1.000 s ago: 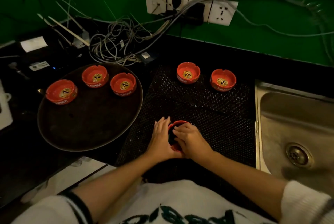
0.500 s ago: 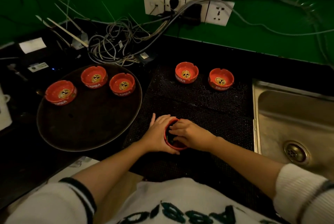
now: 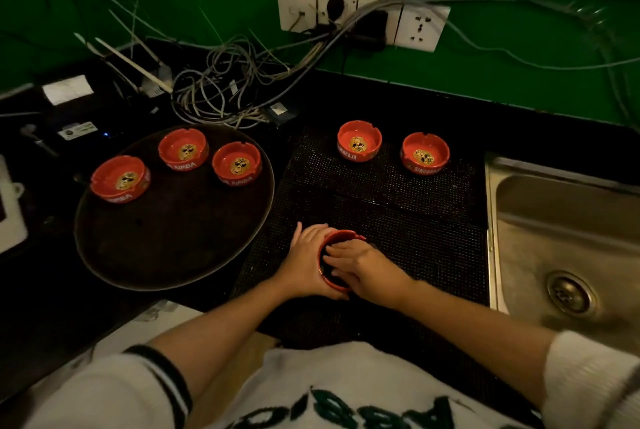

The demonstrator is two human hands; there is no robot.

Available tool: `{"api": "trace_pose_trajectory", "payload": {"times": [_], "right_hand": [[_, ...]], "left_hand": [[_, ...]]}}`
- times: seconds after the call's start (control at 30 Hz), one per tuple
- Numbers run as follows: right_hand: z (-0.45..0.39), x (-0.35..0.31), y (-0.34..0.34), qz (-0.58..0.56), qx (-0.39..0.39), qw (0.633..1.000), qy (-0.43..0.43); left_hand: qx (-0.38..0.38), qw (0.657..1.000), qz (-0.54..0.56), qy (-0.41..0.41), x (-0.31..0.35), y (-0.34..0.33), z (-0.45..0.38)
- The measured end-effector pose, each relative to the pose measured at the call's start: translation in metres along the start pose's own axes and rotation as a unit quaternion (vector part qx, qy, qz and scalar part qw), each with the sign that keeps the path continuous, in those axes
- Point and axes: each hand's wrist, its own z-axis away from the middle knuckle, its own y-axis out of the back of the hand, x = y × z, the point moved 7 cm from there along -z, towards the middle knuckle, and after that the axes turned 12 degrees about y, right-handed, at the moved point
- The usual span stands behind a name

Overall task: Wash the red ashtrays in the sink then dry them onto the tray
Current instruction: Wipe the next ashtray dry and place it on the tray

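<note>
Far to my left a round dark tray (image 3: 173,248) sits on the black counter, and three red ashtrays stand upright along its far side: the leftmost ashtray (image 3: 120,178), the middle tray ashtray (image 3: 183,149) and the right tray ashtray (image 3: 237,163). Each has a gold emblem in its bowl and white lettering on its wall; I can read "RIMBA" on two of them, and only the last letters on the leftmost.

Next comes the black dotted mat (image 3: 398,217). Low on it my left hand (image 3: 306,264) wraps the left wall of the ashtray I am holding (image 3: 337,257), fingers curled over its far rim, thumb under its near edge. The ashtray is tipped up so its opening faces my right hand (image 3: 367,269), which lies across the opening with the fingers reaching into the bowl. Something dark is under those fingers inside the bowl; I cannot tell what it is, nor whether the hand grips it.

At the back of the mat stand two more ashtrays, well apart from my hands: the back left ashtray (image 3: 359,140), marked "SINGARAJA", and the back right ashtray (image 3: 425,153), with the same word on its wall.

Rightmost is the steel sink (image 3: 568,221), its drain (image 3: 569,293) near my right forearm.
</note>
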Motion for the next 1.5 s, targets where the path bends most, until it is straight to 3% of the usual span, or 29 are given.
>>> {"api": "trace_pose_trajectory", "payload": {"times": [0.07, 0.17, 0.23, 0.37, 0.43, 0.5, 0.57, 0.67, 0.77, 0.87, 0.97, 1.1, 1.2, 1.37, 1.43, 1.5], "right_hand": [[0.004, 0.012, -0.004, -0.04, -0.071, 0.996, 0.043], [0.007, 0.026, -0.006, -0.055, -0.095, 0.994, 0.021], [0.007, 0.021, -0.002, -0.019, -0.025, 0.999, -0.017], [0.005, 0.0, -0.004, 0.094, 0.128, 0.981, -0.108], [0.004, 0.002, -0.009, 0.094, 0.154, 0.972, -0.151], [0.006, 0.009, -0.013, 0.071, 0.124, 0.976, -0.164], [0.006, 0.013, -0.013, 0.028, 0.063, 0.992, -0.106], [0.004, 0.018, -0.004, -0.064, -0.038, 0.997, 0.011], [0.005, 0.024, -0.002, -0.081, -0.098, 0.991, 0.03], [0.007, 0.018, -0.002, -0.033, -0.019, 0.999, 0.004], [0.009, 0.01, -0.006, 0.034, 0.08, 0.994, -0.064], [0.005, 0.006, -0.011, 0.045, 0.121, 0.983, -0.128], [0.004, 0.005, -0.004, 0.023, 0.075, 0.995, -0.057], [0.0, 0.02, -0.003, -0.088, -0.081, 0.991, 0.063], [-0.001, 0.021, -0.004, -0.096, -0.09, 0.989, 0.064], [0.004, 0.021, -0.005, -0.067, -0.048, 0.996, 0.031]], "left_hand": [[-0.067, 0.997, -0.028, -0.029, 0.001, 0.002, -0.009], [-0.077, 0.996, -0.036, -0.041, 0.006, 0.004, -0.011], [-0.038, 0.999, -0.015, -0.011, 0.005, -0.001, -0.001], [0.119, 0.988, 0.045, 0.088, 0.007, -0.015, 0.027], [0.179, 0.974, 0.07, 0.122, 0.01, -0.016, 0.033], [0.186, 0.971, 0.08, 0.128, 0.009, -0.013, 0.031], [0.142, 0.983, 0.057, 0.097, 0.003, -0.01, 0.022], [0.005, 1.0, 0.004, 0.025, -0.002, -0.004, 0.002], [-0.088, 0.995, -0.039, -0.025, 0.007, 0.004, -0.009], [-0.075, 0.997, -0.026, -0.007, 0.008, 0.002, -0.001], [0.032, 0.998, 0.038, 0.042, 0.005, -0.008, 0.021], [0.141, 0.982, 0.098, 0.082, 0.01, -0.015, 0.034], [0.097, 0.991, 0.072, 0.061, 0.004, -0.009, 0.021], [-0.109, 0.993, -0.01, -0.034, 0.005, 0.004, -0.007], [-0.126, 0.991, -0.02, -0.046, 0.007, 0.006, -0.009], [-0.111, 0.993, -0.015, -0.024, 0.004, 0.003, -0.002]]}}
